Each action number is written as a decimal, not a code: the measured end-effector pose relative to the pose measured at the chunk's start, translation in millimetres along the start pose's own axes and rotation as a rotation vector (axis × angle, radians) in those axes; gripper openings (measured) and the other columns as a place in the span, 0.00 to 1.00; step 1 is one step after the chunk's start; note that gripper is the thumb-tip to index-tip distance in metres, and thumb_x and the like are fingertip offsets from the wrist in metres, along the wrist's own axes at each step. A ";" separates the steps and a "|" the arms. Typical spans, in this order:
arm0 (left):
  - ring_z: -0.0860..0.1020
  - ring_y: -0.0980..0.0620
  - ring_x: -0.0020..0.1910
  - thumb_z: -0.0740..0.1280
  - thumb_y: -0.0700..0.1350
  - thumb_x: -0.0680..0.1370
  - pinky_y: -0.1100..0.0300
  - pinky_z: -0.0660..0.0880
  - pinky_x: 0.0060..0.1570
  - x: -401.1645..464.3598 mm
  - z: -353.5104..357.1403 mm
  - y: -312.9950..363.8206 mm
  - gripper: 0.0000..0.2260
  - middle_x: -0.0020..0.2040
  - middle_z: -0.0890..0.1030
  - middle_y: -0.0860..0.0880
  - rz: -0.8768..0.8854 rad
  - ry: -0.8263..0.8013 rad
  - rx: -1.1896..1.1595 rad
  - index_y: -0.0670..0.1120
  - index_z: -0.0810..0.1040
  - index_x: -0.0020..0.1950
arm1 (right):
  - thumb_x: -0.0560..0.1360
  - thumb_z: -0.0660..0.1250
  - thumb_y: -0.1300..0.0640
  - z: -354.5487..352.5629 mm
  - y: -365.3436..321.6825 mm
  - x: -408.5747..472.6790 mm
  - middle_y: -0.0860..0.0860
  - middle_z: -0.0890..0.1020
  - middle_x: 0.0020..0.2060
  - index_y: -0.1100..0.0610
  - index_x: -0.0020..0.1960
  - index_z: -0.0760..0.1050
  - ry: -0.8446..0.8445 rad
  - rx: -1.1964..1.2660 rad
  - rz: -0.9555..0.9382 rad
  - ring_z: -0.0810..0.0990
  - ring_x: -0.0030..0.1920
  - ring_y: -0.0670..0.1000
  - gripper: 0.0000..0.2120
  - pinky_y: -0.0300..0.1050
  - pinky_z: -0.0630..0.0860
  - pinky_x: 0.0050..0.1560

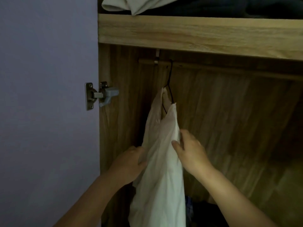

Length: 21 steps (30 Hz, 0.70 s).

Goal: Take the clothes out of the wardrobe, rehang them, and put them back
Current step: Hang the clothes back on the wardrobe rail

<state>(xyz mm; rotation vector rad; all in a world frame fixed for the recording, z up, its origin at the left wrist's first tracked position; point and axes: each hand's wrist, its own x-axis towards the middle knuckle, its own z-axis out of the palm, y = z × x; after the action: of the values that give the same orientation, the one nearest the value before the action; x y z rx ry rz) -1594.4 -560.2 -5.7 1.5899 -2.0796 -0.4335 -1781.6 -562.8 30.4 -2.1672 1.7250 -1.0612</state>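
I had the open wooden wardrobe [229, 112] filling most of my view, from about 12 o'clock round to 5 o'clock. Its lilac door [45, 95] stood open and took up the whole 9 o'clock side. Across the 12 o'clock edge ran the thick wooden shelf [196, 31], with pale folded cloth [131, 4] lying on top of it at 11 o'clock and something dark beside that toward 1 o'clock.

At the centre, running down to 6 o'clock, hung the white garment [160, 177]. It was draped on a thin black wire hanger [169, 89], and the hanger's hook sat over the wooden rail [213, 68] just under the shelf.

My left hand [129, 164] was at 7 o'clock of the centre, its fingers curled round the garment's left edge and gripping the cloth. My right hand [188, 151] was just at 5 o'clock of the centre, thumb and fingers pinching the garment's right edge.

A metal hinge [96, 95] joined door and carcass at 9 o'clock. At 6 o'clock, low inside the wardrobe, I made out a scrap of blue patterned fabric [188, 205], too dim to identify.
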 end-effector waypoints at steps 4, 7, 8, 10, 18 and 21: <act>0.71 0.55 0.58 0.58 0.51 0.81 0.65 0.71 0.54 -31.8 16.0 13.2 0.16 0.66 0.69 0.51 0.010 -0.023 -0.018 0.50 0.66 0.68 | 0.81 0.53 0.46 -10.9 23.8 -62.1 0.50 0.71 0.64 0.50 0.71 0.63 -0.190 -0.244 0.052 0.69 0.62 0.49 0.20 0.42 0.68 0.62; 0.71 0.56 0.60 0.58 0.50 0.81 0.67 0.69 0.54 -56.4 31.2 26.0 0.16 0.67 0.69 0.51 0.024 -0.046 -0.024 0.51 0.66 0.69 | 0.80 0.55 0.47 -20.2 43.0 -112.0 0.51 0.69 0.65 0.51 0.70 0.64 -0.364 -0.449 0.136 0.67 0.64 0.51 0.19 0.45 0.66 0.65; 0.71 0.56 0.61 0.59 0.50 0.80 0.67 0.69 0.55 -65.1 36.5 31.4 0.18 0.68 0.68 0.51 0.028 -0.052 -0.018 0.51 0.65 0.70 | 0.80 0.56 0.48 -24.1 48.5 -129.1 0.51 0.69 0.65 0.51 0.69 0.64 -0.403 -0.484 0.167 0.67 0.65 0.52 0.19 0.46 0.66 0.65; 0.71 0.55 0.62 0.60 0.51 0.80 0.65 0.70 0.60 -83.4 47.9 45.2 0.20 0.70 0.67 0.51 0.039 -0.062 0.020 0.51 0.63 0.72 | 0.80 0.57 0.48 -34.7 57.7 -163.0 0.50 0.69 0.66 0.51 0.70 0.64 -0.451 -0.497 0.231 0.66 0.66 0.52 0.19 0.47 0.65 0.65; 0.75 0.54 0.59 0.60 0.53 0.79 0.64 0.73 0.56 -166.0 100.3 123.0 0.22 0.69 0.67 0.53 0.199 -0.097 0.169 0.53 0.61 0.72 | 0.79 0.58 0.47 -91.2 86.5 -295.3 0.50 0.69 0.66 0.52 0.70 0.64 -0.473 -0.488 0.410 0.65 0.67 0.52 0.21 0.48 0.67 0.65; 0.73 0.54 0.61 0.60 0.53 0.79 0.63 0.71 0.58 -188.3 124.4 148.1 0.22 0.68 0.67 0.54 0.292 -0.197 0.168 0.53 0.61 0.72 | 0.79 0.59 0.48 -110.4 88.4 -336.6 0.50 0.68 0.66 0.51 0.70 0.64 -0.400 -0.479 0.485 0.66 0.67 0.52 0.21 0.47 0.66 0.65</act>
<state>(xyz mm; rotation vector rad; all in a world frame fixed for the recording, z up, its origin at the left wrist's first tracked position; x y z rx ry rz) -1743.8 -343.6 -66.5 1.3446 -2.5092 -0.3297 -1944.2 -254.1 -77.1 -1.8379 2.2738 -0.0917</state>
